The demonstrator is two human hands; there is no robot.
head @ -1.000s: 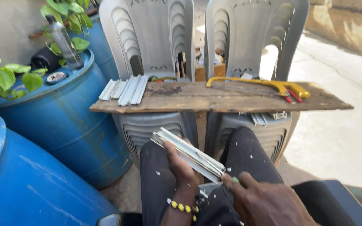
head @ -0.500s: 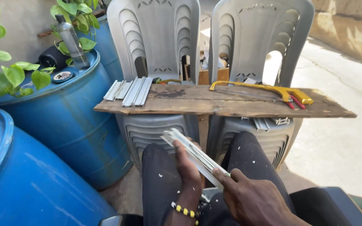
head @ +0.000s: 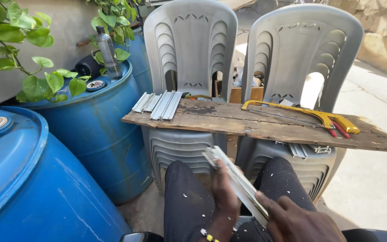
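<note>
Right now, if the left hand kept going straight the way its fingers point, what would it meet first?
The left hand, holding the metal strips, points up-forward. It would probably meet the wooden plank's near edge first; depth is unclear.

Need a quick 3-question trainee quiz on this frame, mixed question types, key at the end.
1. True or false: the yellow-framed hacksaw lies on the weathered wooden plank.
2. Which hand is nearer the far end of the long pale metal strip: left hand or right hand?
3. Multiple choice: the short grey metal offcuts rest on (A) the blue plastic drum, (B) the plank's left end, (C) the ground.

Key: 1 true. 2 left hand. 3 B.
</note>
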